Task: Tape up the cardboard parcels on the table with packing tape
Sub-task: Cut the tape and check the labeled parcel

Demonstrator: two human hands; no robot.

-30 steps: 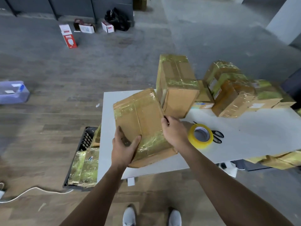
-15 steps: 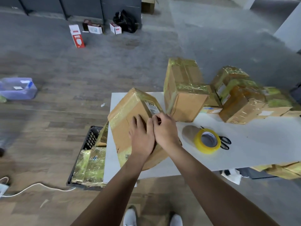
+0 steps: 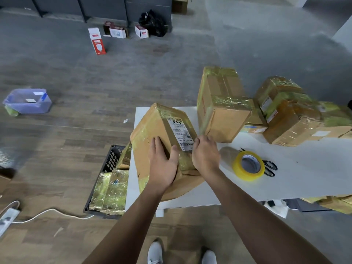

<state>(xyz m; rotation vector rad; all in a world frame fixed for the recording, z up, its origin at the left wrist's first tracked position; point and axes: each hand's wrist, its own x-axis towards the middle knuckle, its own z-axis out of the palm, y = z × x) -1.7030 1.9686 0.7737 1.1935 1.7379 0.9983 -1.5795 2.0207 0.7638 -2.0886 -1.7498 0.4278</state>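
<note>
**boxnerd:** what's off to the left, away from the worktop (image 3: 304,187)?

**tape_guy:** floor stuff mostly. There's a purple plastic tub (image 3: 28,101) far left and a white power strip (image 3: 7,218) with its cable trailing over the wooden floor. A red-and-white carton (image 3: 98,42) sits further back. Just beside the worktop's left edge is a black crate (image 3: 112,159) with tape-wrapped packs (image 3: 110,189) in it.

**boxnerd:** and the parcel (image 3: 152,128) itself?

**tape_guy:** it's at the near left corner of the worktop, tipped up on an edge. Its shipping label (image 3: 180,134) faces up and there's yellowish tape across its corners. The left hand (image 3: 162,164) lies flat on the near face, grip spread, fingers straight, thumb next to the label. The right hand (image 3: 205,155) is at the parcel's right edge just under the label, grip curled round that edge. Can't tell if it's also pinching a tape end.

**boxnerd:** right side?

**tape_guy:** a tall taped box (image 3: 222,103) stands just behind the right hand. The yellow tape roll (image 3: 248,165) lies near the right wrist, with black scissors (image 3: 270,168) just beside it on the right. A heap of taped parcels (image 3: 291,119) fills the back right.
</note>
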